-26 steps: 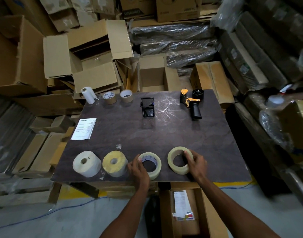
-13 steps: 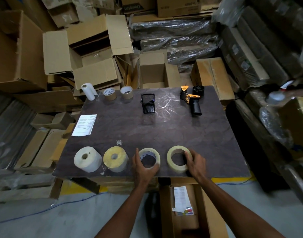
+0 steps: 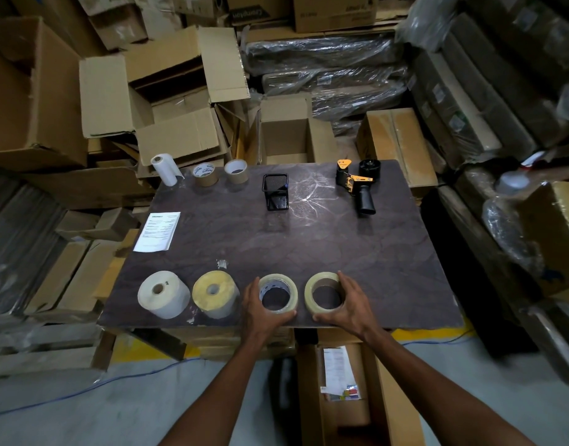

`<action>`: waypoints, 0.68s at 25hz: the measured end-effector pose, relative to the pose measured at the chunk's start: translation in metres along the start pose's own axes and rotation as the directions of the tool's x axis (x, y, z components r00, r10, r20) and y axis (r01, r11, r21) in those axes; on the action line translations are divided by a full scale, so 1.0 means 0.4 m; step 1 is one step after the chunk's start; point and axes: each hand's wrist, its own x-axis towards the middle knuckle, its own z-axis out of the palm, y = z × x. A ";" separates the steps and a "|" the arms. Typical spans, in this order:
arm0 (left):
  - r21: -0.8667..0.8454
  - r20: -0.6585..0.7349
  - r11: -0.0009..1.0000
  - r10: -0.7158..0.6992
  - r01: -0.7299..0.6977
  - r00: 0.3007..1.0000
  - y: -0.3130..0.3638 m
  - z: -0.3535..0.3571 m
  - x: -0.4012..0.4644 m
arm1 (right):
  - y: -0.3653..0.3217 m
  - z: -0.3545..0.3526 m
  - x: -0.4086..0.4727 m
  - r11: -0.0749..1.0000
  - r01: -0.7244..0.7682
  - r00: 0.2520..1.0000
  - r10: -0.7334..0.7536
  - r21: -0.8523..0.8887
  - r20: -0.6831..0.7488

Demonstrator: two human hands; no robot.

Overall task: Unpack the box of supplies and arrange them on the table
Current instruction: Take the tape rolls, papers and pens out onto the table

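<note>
Tape rolls (image 3: 278, 292) flat, cores upward

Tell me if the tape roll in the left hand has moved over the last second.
Yes. The tape roll slid slightly back from the near edge of the table, now level with the yellow roll.

Warehouse or packing storeroom. Dark brown marbled table (image 3: 309, 246) hemmed in by heaped open brown cardboard boxes (image 3: 167, 101) behind and left; plastic-wrapped dark bundles (image 3: 325, 69) behind right; black-and-yellow handheld tape dispenser (image 3: 357, 186) on table's far right; grey concrete floor (image 3: 83, 410) below.
</note>
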 end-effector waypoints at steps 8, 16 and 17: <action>-0.007 -0.033 1.000 -0.030 0.030 0.999 0.004 -0.024 -0.011 | -0.017 0.006 -0.011 0.999 0.037 0.999 -0.037 0.038 0.007; -0.015 -0.063 1.000 0.001 -0.002 0.998 0.011 -0.025 -0.018 | -0.020 -0.001 -0.017 0.998 0.065 0.998 -0.066 0.021 0.022; -0.023 -0.072 1.000 0.008 -0.010 0.997 0.012 -0.024 -0.020 | -0.021 0.003 -0.020 0.998 0.063 0.998 -0.063 0.024 0.018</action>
